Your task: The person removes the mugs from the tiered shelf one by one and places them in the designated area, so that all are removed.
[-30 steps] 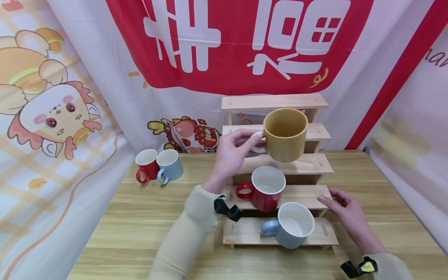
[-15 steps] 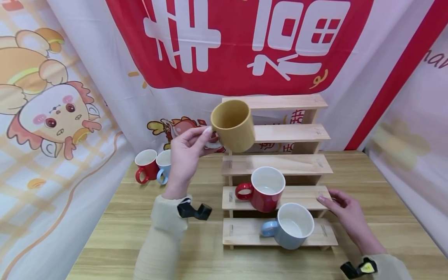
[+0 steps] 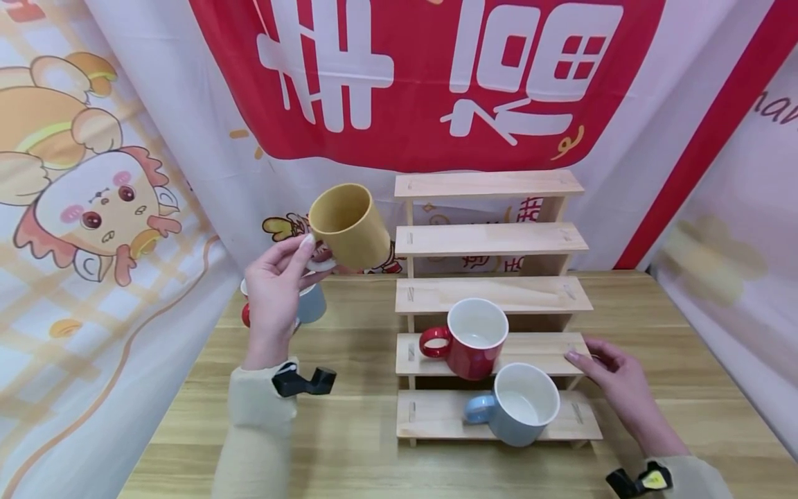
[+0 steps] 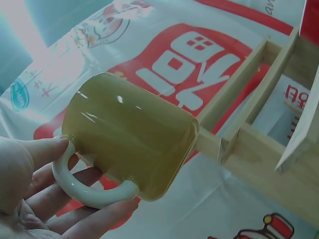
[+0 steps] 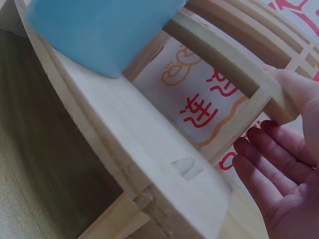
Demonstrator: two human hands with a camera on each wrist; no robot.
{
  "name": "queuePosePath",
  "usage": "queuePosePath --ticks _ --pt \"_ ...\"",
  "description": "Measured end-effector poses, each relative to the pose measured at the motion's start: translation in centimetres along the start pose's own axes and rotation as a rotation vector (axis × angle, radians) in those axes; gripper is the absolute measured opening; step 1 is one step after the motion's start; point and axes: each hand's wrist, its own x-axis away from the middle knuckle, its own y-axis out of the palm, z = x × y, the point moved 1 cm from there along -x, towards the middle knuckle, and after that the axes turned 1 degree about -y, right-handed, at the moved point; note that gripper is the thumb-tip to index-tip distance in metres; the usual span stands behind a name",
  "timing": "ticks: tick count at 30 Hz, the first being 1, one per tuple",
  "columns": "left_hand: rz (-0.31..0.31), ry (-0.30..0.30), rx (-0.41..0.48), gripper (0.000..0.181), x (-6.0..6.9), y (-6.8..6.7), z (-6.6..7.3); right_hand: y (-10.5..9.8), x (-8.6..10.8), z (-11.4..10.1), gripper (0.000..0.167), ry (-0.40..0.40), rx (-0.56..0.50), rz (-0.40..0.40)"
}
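In the head view, my left hand [image 3: 274,294] holds a mustard-yellow mug [image 3: 355,232] in the air, left of the wooden stepped rack [image 3: 492,239]. Thumb and fingers grip its white handle [image 4: 92,194], plain in the left wrist view; the mug tilts. My right hand [image 3: 620,388] pinches the right end of the rack's second step from the bottom, thumb on top and fingers below. A red mug [image 3: 470,346] stands on that step. On the lowest step is a light blue mug [image 3: 524,409], its handle pointing left.
Behind my left hand, another light blue mug [image 3: 312,305] and a red mug [image 3: 245,315] stand on the wood-grain table [image 3: 349,443], both mostly hidden. Printed cloth [image 3: 430,132] hangs behind the rack and along both sides.
My left hand has carried the yellow mug leftward, from in front of the rack's upper steps to beside it, now covering much of the two mugs behind. The right hand stays put.
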Motion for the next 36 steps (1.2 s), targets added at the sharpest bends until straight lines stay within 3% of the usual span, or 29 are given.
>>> queuePosePath --ticks 11,20,26,36 --pt "0.117 -0.035 -0.049 0.032 -0.2 -1.6 -1.7 0.0 0.2 0.1 0.065 -0.009 0.018 0.029" --pt "0.190 -0.083 -0.122 0.035 -0.1 -2.6 -5.0 0.1 0.2 0.0 0.065 0.009 0.002 0.030" --pt "0.259 -0.098 -0.113 0.035 0.0 -3.4 -7.8 0.2 0.0 0.2 0.061 -0.004 -0.020 0.038" --pt "0.319 -0.142 -0.181 0.032 1.2 -4.0 -11.7 0.1 -0.1 0.2 0.058 -0.009 -0.032 0.032"
